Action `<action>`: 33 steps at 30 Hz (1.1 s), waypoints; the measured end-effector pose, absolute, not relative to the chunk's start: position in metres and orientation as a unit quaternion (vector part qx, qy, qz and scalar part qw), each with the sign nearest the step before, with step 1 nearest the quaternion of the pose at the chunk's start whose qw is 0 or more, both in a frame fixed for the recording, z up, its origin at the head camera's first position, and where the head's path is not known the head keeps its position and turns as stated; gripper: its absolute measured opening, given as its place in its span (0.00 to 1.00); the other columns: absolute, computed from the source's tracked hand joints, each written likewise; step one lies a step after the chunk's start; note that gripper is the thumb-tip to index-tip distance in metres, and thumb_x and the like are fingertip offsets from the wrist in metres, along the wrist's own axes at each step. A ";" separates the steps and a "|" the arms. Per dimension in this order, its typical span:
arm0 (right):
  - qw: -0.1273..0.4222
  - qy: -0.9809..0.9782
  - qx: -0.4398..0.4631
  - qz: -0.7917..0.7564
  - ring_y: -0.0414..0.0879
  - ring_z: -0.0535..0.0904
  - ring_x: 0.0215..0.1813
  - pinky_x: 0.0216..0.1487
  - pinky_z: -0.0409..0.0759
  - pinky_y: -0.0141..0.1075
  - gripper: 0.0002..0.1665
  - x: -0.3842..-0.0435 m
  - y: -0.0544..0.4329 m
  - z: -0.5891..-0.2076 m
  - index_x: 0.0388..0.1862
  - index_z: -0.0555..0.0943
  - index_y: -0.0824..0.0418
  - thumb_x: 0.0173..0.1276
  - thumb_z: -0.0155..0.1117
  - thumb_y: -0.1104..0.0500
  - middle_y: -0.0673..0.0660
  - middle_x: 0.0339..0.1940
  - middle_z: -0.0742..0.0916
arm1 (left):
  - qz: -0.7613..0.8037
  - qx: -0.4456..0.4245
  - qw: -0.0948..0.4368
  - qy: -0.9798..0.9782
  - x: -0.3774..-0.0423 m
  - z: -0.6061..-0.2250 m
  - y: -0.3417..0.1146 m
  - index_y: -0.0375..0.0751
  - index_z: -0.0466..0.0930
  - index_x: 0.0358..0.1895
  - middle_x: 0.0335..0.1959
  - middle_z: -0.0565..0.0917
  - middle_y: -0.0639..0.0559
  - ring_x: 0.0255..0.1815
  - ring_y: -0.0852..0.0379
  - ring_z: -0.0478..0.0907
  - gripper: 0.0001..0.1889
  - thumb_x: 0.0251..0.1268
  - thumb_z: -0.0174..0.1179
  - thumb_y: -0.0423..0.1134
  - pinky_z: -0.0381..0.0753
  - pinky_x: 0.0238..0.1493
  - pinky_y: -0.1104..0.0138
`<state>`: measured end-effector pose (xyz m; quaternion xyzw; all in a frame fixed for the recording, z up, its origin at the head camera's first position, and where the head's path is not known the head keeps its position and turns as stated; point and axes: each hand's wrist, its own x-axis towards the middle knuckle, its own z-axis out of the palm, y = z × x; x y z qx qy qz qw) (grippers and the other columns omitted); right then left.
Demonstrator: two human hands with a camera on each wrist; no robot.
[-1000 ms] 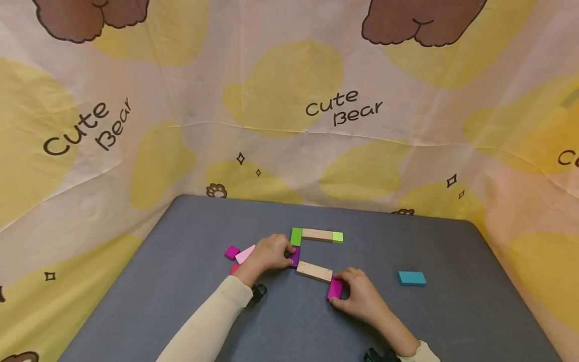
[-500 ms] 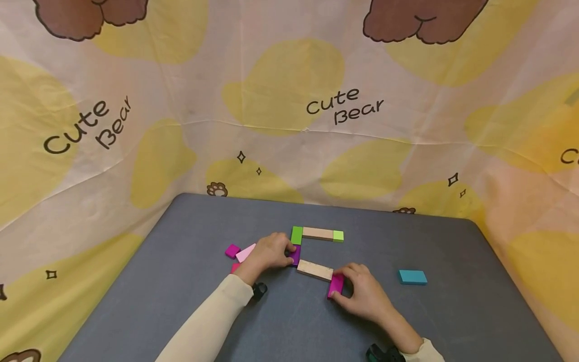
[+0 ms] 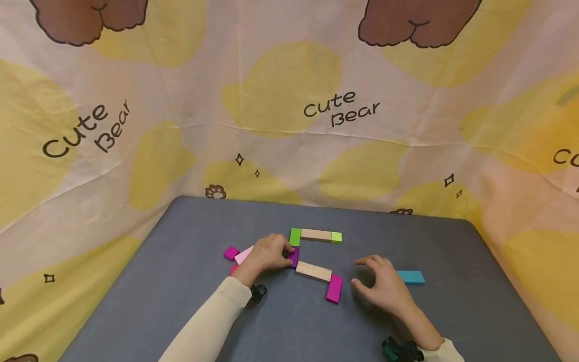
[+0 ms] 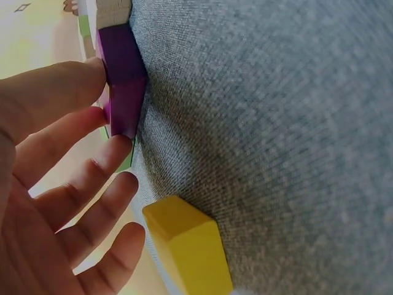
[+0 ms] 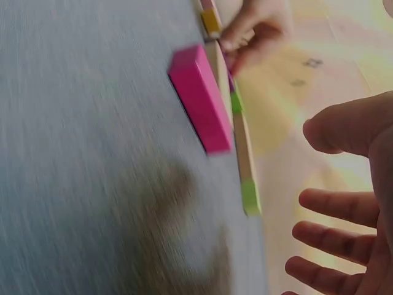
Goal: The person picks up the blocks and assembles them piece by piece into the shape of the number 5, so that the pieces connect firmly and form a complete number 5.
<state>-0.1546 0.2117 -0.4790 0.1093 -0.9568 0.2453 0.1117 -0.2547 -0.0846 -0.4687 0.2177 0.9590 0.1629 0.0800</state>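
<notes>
My left hand (image 3: 268,252) pinches a purple block (image 3: 294,257) between thumb and finger; the left wrist view shows the same purple block (image 4: 126,80) flat on the cloth. Behind it lies a green block (image 3: 295,237), then a plain wooden block (image 3: 316,235) and a light green block (image 3: 336,237). From its near end a second wooden block (image 3: 313,271) runs right to a magenta block (image 3: 334,289). My right hand (image 3: 384,286) is apart from that magenta block (image 5: 199,101), fingers spread and holding nothing. It is nearest to a blue block (image 3: 410,277).
Left of my left hand lie a magenta cube (image 3: 231,253), a pale pink block (image 3: 243,255) and a red-pink block (image 3: 233,269). A yellow block (image 4: 187,246) shows in the left wrist view. A printed cloth (image 3: 280,100) hangs behind the grey tabletop (image 3: 203,226).
My right hand has let go of the magenta block and moved right, toward the blue block. The magenta block stays touching the wooden block. My left hand has kept its place on the purple block.
</notes>
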 end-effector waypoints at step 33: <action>0.079 -0.974 -0.041 0.210 0.65 0.76 0.40 0.33 0.73 0.51 0.34 -0.148 0.307 -0.480 0.51 0.79 0.66 0.55 0.71 0.42 0.75 0.46 0.79 | 0.144 0.218 0.062 0.963 -0.253 -0.468 -0.083 0.49 0.87 0.47 0.41 0.84 0.53 0.42 0.55 0.76 0.20 0.48 0.72 0.49 0.78 0.44 0.57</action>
